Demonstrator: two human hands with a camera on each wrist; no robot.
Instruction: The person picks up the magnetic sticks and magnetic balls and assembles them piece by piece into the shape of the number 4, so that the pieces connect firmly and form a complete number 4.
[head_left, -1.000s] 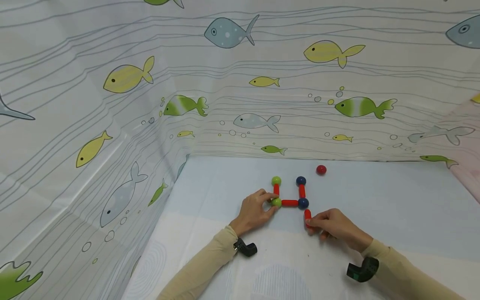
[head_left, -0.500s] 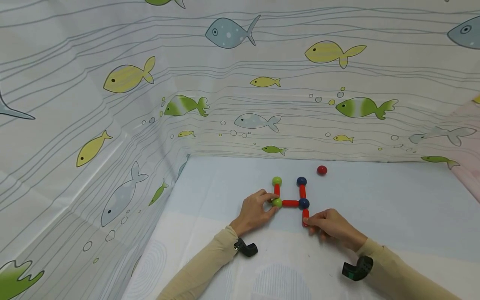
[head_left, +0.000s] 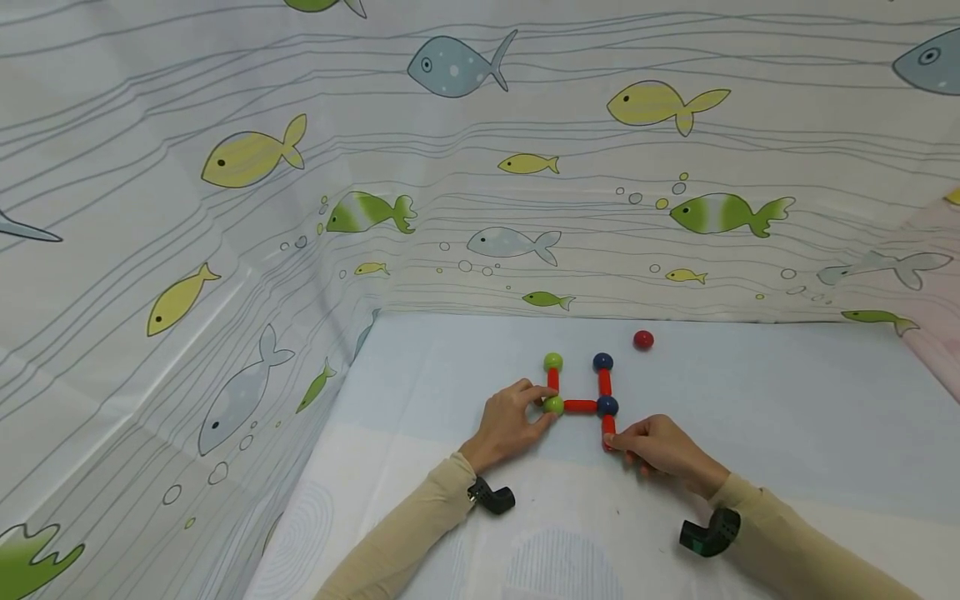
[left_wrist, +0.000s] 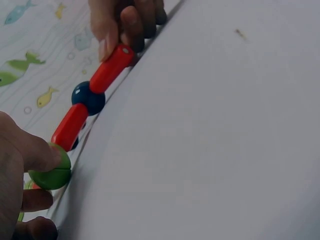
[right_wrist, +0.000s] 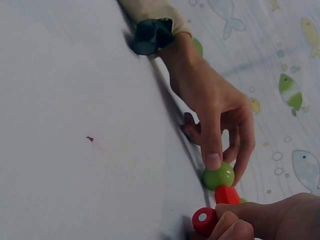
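My left hand (head_left: 512, 421) pinches the near green ball (head_left: 553, 405) between thumb and fingers. Red magnetic rods link this ball to a far green ball (head_left: 552, 362) and, sideways, to the near blue ball (head_left: 607, 406). Another red rod joins that blue ball to a far blue ball (head_left: 602, 362). On the right, my right hand (head_left: 667, 450) pinches the lower end of a red magnetic rod (head_left: 608, 427), whose other end meets the near blue ball. In the left wrist view the held rod (left_wrist: 111, 70) shows a small metal dot on its end face.
A loose red ball (head_left: 643, 340) lies beyond the joined pieces, towards the back. The pale table (head_left: 787, 417) ends at a fish-printed curtain (head_left: 450, 192) behind and on the left. A dark camera mount sits on each wrist.
My right hand has brought the red magnetic rod up to the near blue ball, closing a small gap, and has shifted slightly left. The left hand has stayed on the green ball.
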